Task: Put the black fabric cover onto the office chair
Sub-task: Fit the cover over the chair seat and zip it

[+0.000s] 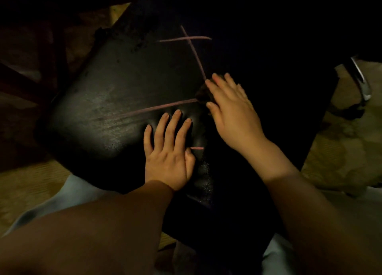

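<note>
Black fabric cover (268,92) lies over the right part of the tilted office chair seat (107,113); its edge meets the bare glossy surface near the middle. Right hand (231,109): I read thumb and forefinger pinching a small bunched bit of that edge. Left hand (171,159): fingers straight, spread, pressed flat on the bare seat just beside it. Pink lines (161,107) cross the seat. Chrome leg (360,80) far right; woven floor mat (31,192) below.
</note>
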The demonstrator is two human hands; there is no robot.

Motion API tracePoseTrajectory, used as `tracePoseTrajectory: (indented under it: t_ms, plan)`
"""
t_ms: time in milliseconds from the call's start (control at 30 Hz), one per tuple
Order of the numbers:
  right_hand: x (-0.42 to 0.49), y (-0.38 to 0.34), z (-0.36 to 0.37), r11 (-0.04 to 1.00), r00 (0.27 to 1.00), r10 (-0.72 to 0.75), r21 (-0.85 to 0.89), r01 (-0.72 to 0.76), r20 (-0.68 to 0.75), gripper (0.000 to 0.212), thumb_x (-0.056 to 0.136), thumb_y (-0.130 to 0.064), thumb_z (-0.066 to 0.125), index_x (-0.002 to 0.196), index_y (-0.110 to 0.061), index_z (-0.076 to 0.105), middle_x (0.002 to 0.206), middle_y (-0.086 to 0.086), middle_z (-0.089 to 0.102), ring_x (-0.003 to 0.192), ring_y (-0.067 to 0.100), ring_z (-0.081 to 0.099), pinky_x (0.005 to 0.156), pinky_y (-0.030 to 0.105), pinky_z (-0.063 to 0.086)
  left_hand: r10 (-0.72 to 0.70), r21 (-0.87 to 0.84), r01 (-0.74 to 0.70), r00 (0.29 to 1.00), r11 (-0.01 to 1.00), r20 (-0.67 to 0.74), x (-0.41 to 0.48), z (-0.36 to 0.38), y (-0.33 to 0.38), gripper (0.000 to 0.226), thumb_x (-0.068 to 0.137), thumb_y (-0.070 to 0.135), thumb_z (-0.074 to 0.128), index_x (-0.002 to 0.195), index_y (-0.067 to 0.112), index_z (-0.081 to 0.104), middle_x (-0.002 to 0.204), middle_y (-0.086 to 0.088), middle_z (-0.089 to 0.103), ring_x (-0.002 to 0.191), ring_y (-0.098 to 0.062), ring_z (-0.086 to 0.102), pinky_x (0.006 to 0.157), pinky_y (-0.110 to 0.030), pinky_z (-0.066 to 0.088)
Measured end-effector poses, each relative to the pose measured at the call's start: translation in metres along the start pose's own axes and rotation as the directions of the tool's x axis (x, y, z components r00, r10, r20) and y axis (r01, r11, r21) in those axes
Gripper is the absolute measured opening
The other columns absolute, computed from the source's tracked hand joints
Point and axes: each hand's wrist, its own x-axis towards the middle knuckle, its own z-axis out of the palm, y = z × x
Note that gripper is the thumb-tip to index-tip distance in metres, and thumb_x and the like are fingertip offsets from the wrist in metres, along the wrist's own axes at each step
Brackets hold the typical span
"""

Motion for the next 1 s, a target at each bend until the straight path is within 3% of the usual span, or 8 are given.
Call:
tracePoseTrajectory:
  t_ms: [200, 300, 433, 600, 700, 800, 900, 1000]
  plan:
    - [0.012, 0.047, -0.020, 0.982, 0.975, 0.191, 0.012, -0.191, -0.116, 0.047, 0.101, -0.026, 0.040, 0.146, -0.016, 0.037, 0.156, 0.005, 0.030, 0.146, 0.027, 0.017, 0.118, 0.044, 0.011, -0.004, -0.018, 0.004, 1.000, 1.000, 0.003, 0.000, 0.002, -0.001, 0.062, 0.083, 0.032, 0.039, 0.143, 0.017, 0.038, 0.153, -0.010, 0.036, 0.143, -0.027, 0.024, 0.115, -0.053, 0.012]
    - [0.012, 0.082, -0.036, 0.932, 0.912, 0.362, 0.042, -0.361, -0.194, 0.047, 0.103, -0.027, 0.038, 0.148, -0.013, 0.035, 0.157, 0.008, 0.027, 0.147, 0.027, 0.014, 0.119, 0.045, 0.010, -0.002, -0.024, 0.002, 1.000, 1.000, 0.000, 0.000, 0.003, -0.001, 0.061, 0.083, 0.032, 0.038, 0.142, 0.017, 0.038, 0.153, -0.010, 0.036, 0.143, -0.027, 0.024, 0.115, -0.053, 0.012]
    - [0.008, 0.091, -0.042, 0.900, 0.878, 0.435, 0.098, -0.424, -0.199, 0.047, 0.104, -0.025, 0.036, 0.149, -0.011, 0.032, 0.158, 0.008, 0.022, 0.148, 0.025, 0.010, 0.121, 0.041, 0.006, -0.002, -0.033, 0.002, 1.000, 0.999, 0.012, -0.001, 0.002, -0.001, 0.061, 0.083, 0.032, 0.038, 0.143, 0.016, 0.037, 0.153, -0.010, 0.035, 0.143, -0.027, 0.023, 0.115, -0.052, 0.010]
    - [0.018, 0.065, -0.030, 0.924, 0.907, 0.370, -0.019, -0.382, -0.202, 0.048, 0.103, -0.025, 0.035, 0.148, -0.010, 0.032, 0.157, 0.010, 0.024, 0.147, 0.029, 0.011, 0.120, 0.043, 0.008, -0.002, -0.027, 0.002, 1.000, 1.000, 0.023, -0.001, 0.001, -0.002, 0.062, 0.084, 0.032, 0.038, 0.143, 0.017, 0.037, 0.154, -0.010, 0.034, 0.143, -0.027, 0.023, 0.116, -0.052, 0.010]
    - [0.024, 0.029, -0.014, 0.979, 0.974, 0.188, -0.058, -0.196, -0.123, 0.049, 0.100, -0.023, 0.039, 0.146, -0.009, 0.035, 0.155, 0.012, 0.029, 0.146, 0.034, 0.017, 0.118, 0.046, 0.013, 0.001, -0.022, -0.001, 1.000, 1.000, 0.023, -0.001, 0.001, -0.002, 0.063, 0.083, 0.032, 0.038, 0.143, 0.016, 0.038, 0.154, -0.010, 0.035, 0.143, -0.027, 0.024, 0.115, -0.053, 0.012]
    - [0.024, -0.008, 0.001, 0.998, 0.998, 0.058, -0.037, -0.059, -0.035, 0.050, 0.101, -0.025, 0.040, 0.148, -0.014, 0.033, 0.157, 0.005, 0.026, 0.148, 0.027, 0.012, 0.119, 0.038, 0.005, -0.001, -0.008, 0.001, 1.000, 1.000, 0.018, -0.001, 0.000, -0.002, 0.064, 0.082, 0.032, 0.039, 0.143, 0.016, 0.039, 0.153, -0.010, 0.035, 0.143, -0.027, 0.024, 0.115, -0.053, 0.013]
    - [0.023, -0.018, 0.004, 0.999, 0.999, 0.034, -0.039, -0.035, -0.021, 0.050, 0.102, -0.027, 0.039, 0.150, -0.019, 0.029, 0.159, -0.001, 0.022, 0.149, 0.020, 0.006, 0.117, 0.032, -0.003, 0.002, 0.003, -0.002, 1.000, 1.000, 0.019, -0.001, 0.000, -0.002, 0.064, 0.082, 0.032, 0.039, 0.144, 0.017, 0.038, 0.154, -0.010, 0.034, 0.143, -0.027, 0.024, 0.115, -0.053, 0.013]
    - [0.027, -0.003, -0.002, 0.997, 0.998, 0.069, -0.020, -0.069, -0.014, 0.049, 0.102, -0.028, 0.038, 0.150, -0.021, 0.030, 0.159, -0.002, 0.022, 0.148, 0.020, 0.009, 0.119, 0.037, 0.002, 0.002, 0.003, -0.002, 1.000, 1.000, 0.017, -0.001, 0.001, -0.002, 0.064, 0.081, 0.032, 0.039, 0.143, 0.017, 0.039, 0.153, -0.010, 0.036, 0.142, -0.027, 0.025, 0.114, -0.053, 0.014]
